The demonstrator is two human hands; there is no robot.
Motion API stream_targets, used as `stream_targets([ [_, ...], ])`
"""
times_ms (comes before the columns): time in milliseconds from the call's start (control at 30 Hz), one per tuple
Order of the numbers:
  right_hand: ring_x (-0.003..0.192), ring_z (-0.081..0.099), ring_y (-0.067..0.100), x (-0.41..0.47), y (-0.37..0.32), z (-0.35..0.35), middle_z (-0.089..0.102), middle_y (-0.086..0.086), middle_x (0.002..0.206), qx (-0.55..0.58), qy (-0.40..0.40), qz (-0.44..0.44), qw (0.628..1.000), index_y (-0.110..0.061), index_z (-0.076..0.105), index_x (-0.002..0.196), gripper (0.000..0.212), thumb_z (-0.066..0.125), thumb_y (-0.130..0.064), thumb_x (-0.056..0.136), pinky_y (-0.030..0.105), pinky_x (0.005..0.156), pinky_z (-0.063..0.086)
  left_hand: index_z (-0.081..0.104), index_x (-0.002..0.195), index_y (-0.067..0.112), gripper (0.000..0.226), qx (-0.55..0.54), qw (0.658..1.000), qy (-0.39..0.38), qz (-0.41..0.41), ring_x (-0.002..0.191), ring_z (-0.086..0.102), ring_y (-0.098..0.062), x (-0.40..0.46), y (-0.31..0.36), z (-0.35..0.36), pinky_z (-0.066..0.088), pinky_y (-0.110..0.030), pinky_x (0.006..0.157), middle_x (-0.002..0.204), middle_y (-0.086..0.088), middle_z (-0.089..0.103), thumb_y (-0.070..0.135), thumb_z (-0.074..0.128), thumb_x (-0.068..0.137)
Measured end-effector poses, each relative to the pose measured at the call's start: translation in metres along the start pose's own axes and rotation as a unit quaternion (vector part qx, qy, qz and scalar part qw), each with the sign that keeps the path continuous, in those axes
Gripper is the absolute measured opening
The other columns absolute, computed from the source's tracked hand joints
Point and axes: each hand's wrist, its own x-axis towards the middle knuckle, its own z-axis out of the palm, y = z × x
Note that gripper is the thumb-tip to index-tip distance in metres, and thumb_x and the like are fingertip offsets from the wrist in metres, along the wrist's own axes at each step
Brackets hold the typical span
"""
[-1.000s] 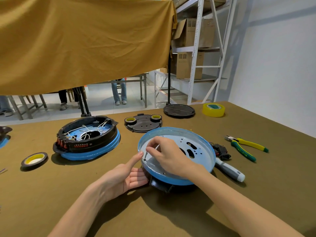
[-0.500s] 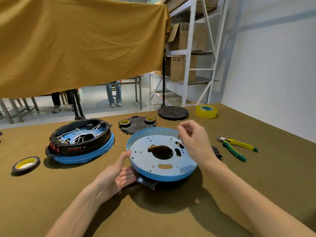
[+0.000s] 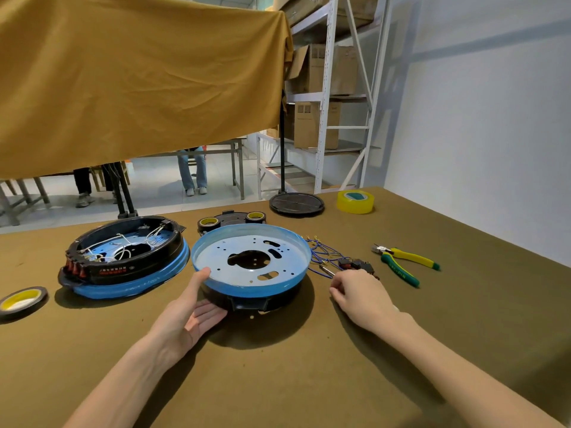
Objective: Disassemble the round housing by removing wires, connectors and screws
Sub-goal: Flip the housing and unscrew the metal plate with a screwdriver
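Both forearms bare, no sleeves; left hand [image 3: 188,319] & right hand [image 3: 360,296] ungloved (no rings).

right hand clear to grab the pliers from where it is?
Probably yes: the right hand lies on the table just left of the pliers, with only bare cloth and the wire bundle's edge between.

An olive-brown cloth-covered table [image 3: 309,381] carries a blue-rimmed round housing [image 3: 251,263], a second housing with white wires [image 3: 123,254] to its left, a black plate with two tape rolls [image 3: 230,221] behind, a black disc [image 3: 296,204], yellow tape [image 3: 355,201], a black-edged tape roll [image 3: 21,301], pliers [image 3: 401,262], blue wires [image 3: 324,253] and what may be a screwdriver tip [image 3: 328,270]
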Motion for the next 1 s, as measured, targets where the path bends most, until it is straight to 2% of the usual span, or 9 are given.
stream_targets([
  [133,0.099,0.058,0.016,0.001,0.005,0.002,0.062,-0.003,0.107,-0.003,0.056,0.014,0.998,-0.026,0.07,0.117,0.026,0.055,-0.039,0.101,0.03,0.085,0.046,0.041,0.144,-0.006,0.12,0.001,1.0,-0.001,-0.004,0.102,0.07,-0.037,-0.001,0.0,0.001,0.058,-0.04,0.076,0.112,-0.029,0.064,0.051,0.087,0.049],
  [200,0.102,0.057,0.02,-0.003,0.017,0.001,0.06,0.0,0.11,-0.052,0.077,0.04,0.995,-0.027,0.063,0.121,0.027,0.052,-0.039,0.1,0.033,0.085,0.045,0.041,0.145,-0.006,0.12,0.004,1.0,-0.002,-0.003,0.102,0.07,-0.036,-0.001,0.0,0.001,0.058,-0.04,0.076,0.119,-0.031,0.064,0.051,0.086,0.05],
  [333,0.103,0.059,0.019,-0.014,0.036,0.0,0.062,-0.002,0.112,-0.096,0.015,0.065,0.993,-0.026,0.058,0.122,0.028,0.051,-0.043,0.1,0.033,0.086,0.048,0.04,0.145,-0.005,0.115,0.007,1.0,-0.008,-0.001,0.101,0.071,-0.035,0.001,-0.001,0.002,0.057,-0.039,0.077,0.133,-0.032,0.059,0.052,0.084,0.056],
  [433,0.102,0.059,0.018,-0.023,0.042,-0.002,0.063,-0.003,0.111,-0.039,0.05,0.065,0.996,-0.025,0.059,0.119,0.024,0.052,-0.04,0.102,0.033,0.082,0.05,0.04,0.145,-0.004,0.111,0.01,1.0,-0.011,0.0,0.099,0.07,-0.035,0.002,-0.002,0.004,0.057,-0.039,0.076,0.135,-0.033,0.058,0.051,0.082,0.059],
  [533,0.099,0.062,0.02,-0.03,0.048,-0.009,0.064,-0.003,0.107,0.005,0.107,0.116,0.987,-0.022,0.058,0.114,0.02,0.055,-0.036,0.1,0.033,0.07,0.046,0.045,0.138,-0.003,0.105,0.021,1.0,-0.016,-0.008,0.099,0.071,-0.036,0.003,-0.003,0.005,0.057,-0.04,0.075,0.126,-0.032,0.062,0.049,0.084,0.055],
  [600,0.097,0.063,0.023,-0.033,0.054,-0.013,0.064,-0.002,0.107,-0.005,0.099,0.154,0.983,-0.021,0.057,0.113,0.018,0.054,-0.034,0.1,0.033,0.067,0.044,0.049,0.126,-0.001,0.098,0.034,0.999,-0.03,-0.019,0.097,0.073,-0.036,0.002,-0.003,0.006,0.058,-0.04,0.074,0.113,-0.03,0.067,0.048,0.086,0.05],
  [733,0.093,0.065,0.026,-0.038,0.066,-0.018,0.065,0.001,0.105,-0.052,0.061,0.209,0.975,-0.019,0.056,0.114,0.022,0.05,-0.035,0.1,0.036,0.072,0.054,0.051,0.114,0.0,0.082,0.056,0.998,-0.032,-0.014,0.092,0.076,-0.034,0.004,-0.005,0.007,0.058,-0.04,0.075,0.106,-0.028,0.07,0.049,0.083,0.056],
  [900,0.093,0.066,0.03,-0.034,0.069,-0.022,0.067,0.006,0.104,-0.088,0.023,0.22,0.971,-0.017,0.056,0.109,0.019,0.049,-0.031,0.099,0.034,0.066,0.046,0.052,0.11,0.002,0.079,0.067,0.997,-0.034,-0.014,0.087,0.077,-0.033,0.006,-0.006,0.006,0.058,-0.04,0.074,0.107,-0.028,0.07,0.05,0.083,0.056],
  [1000,0.104,0.062,0.027,-0.031,0.063,-0.026,0.063,0.006,0.114,-0.144,0.009,0.21,0.967,-0.017,0.056,0.115,0.023,0.05,-0.031,0.098,0.036,0.077,0.05,0.053,0.105,0.001,0.077,0.074,0.997,-0.036,-0.009,0.082,0.079,-0.031,0.006,-0.006,0.005,0.058,-0.039,0.072,0.105,-0.028,0.071,0.051,0.083,0.054],
])
